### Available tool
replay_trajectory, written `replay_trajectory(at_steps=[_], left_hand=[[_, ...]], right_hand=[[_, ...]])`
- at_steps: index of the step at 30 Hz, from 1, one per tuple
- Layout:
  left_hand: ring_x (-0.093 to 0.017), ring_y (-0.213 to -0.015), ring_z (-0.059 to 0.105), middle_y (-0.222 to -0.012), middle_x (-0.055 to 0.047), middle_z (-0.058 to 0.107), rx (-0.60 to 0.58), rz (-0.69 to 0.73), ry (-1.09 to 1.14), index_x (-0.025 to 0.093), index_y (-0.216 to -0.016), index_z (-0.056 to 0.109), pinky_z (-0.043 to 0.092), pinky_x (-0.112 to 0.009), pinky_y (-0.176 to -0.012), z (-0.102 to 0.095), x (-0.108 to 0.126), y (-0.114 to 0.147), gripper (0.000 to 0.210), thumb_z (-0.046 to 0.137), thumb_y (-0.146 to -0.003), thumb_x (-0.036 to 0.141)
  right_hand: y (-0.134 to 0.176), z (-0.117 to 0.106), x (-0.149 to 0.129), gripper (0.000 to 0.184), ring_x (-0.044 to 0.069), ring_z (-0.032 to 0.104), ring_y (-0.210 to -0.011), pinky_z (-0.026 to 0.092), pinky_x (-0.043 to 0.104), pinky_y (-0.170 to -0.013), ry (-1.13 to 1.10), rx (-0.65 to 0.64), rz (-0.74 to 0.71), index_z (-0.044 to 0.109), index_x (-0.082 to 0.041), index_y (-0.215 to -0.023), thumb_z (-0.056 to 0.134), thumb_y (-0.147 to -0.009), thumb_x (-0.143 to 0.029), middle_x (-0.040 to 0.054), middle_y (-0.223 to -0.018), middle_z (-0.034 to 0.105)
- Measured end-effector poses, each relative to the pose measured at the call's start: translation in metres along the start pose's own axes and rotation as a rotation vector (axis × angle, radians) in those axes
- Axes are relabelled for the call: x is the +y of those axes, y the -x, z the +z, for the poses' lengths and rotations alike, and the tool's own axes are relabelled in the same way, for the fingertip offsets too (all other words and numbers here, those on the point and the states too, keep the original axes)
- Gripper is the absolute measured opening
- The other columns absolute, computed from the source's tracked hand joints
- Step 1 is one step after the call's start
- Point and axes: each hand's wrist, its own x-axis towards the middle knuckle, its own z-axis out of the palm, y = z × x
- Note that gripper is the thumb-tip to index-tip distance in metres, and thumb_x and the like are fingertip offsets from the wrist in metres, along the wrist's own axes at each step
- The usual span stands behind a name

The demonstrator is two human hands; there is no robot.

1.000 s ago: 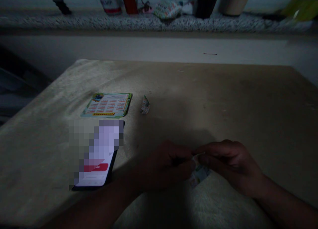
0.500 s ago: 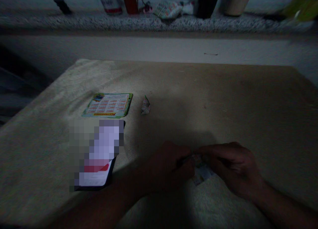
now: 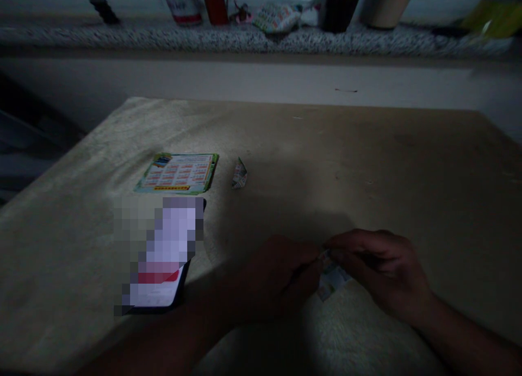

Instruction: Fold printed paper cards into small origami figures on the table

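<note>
Low and right of centre, a small piece of printed paper point(image 3: 332, 280) is pinched between both my hands. My left hand point(image 3: 281, 275) is closed on its left and upper edge, in deep shadow. My right hand point(image 3: 385, 270) grips its upper right part between thumb and fingers. The paper's lower end sticks out below the fingertips; its upper part is mostly covered by them. Farther off on the table stands a small folded paper piece point(image 3: 240, 174) with a pointed top, touched by neither hand.
Left of the folded piece lies a stack of printed sheets point(image 3: 179, 172). A phone point(image 3: 163, 256) with a lit, partly pixelated screen lies nearer on the pale table point(image 3: 387, 158). Behind, a speckled stone ledge point(image 3: 228, 39) carries a red bottle point(image 3: 215, 5), a crumpled printed packet point(image 3: 277, 17) and other containers.
My fingers have shifted slightly at the paper's top edge, with the right fingertips a little closer together. The paper has tilted a bit. Things on the table stay where they were.
</note>
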Motion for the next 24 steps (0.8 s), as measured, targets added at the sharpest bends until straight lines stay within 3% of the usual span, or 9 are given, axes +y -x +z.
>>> replay_trajectory(at_steps=[8,14,24], left_hand=[[-0.005,-0.048,0.037,-0.058,0.007,0.040,0.083,0.062,0.055,0.016,-0.071,0.049,0.027,-0.018,-0.049,0.0001,0.0019,0.0008,0.027,0.047,-0.098,0.021],[-0.006,-0.047,0.037,-0.057,0.007,0.040,0.102,0.100,-0.137,0.017,-0.067,0.046,0.023,-0.022,-0.049,0.0039,-0.0001,0.0006,0.028,0.050,-0.095,0.018],[-0.006,-0.047,0.036,-0.056,0.007,0.039,0.102,0.146,-0.218,0.018,-0.067,0.043,0.021,-0.022,-0.049,0.0051,-0.0001,0.0009,0.028,0.048,-0.095,0.019]], right_hand=[[0.0011,-0.0028,0.0044,0.017,0.010,0.075,-0.060,0.057,0.013,-0.056,-0.109,0.018,0.100,0.079,-0.024,-0.093,0.072,-0.085,-0.011,-0.0008,-0.073,0.080],[0.0005,-0.0043,0.0070,0.011,0.013,0.071,-0.053,0.054,0.016,-0.049,-0.004,0.073,0.081,0.078,-0.020,-0.076,0.073,-0.078,-0.010,0.0026,-0.066,0.078],[-0.0004,-0.0027,0.0050,0.008,0.015,0.074,-0.056,0.057,0.019,-0.050,0.034,0.109,0.020,0.078,-0.020,-0.078,0.075,-0.078,-0.012,0.0048,-0.070,0.080]])
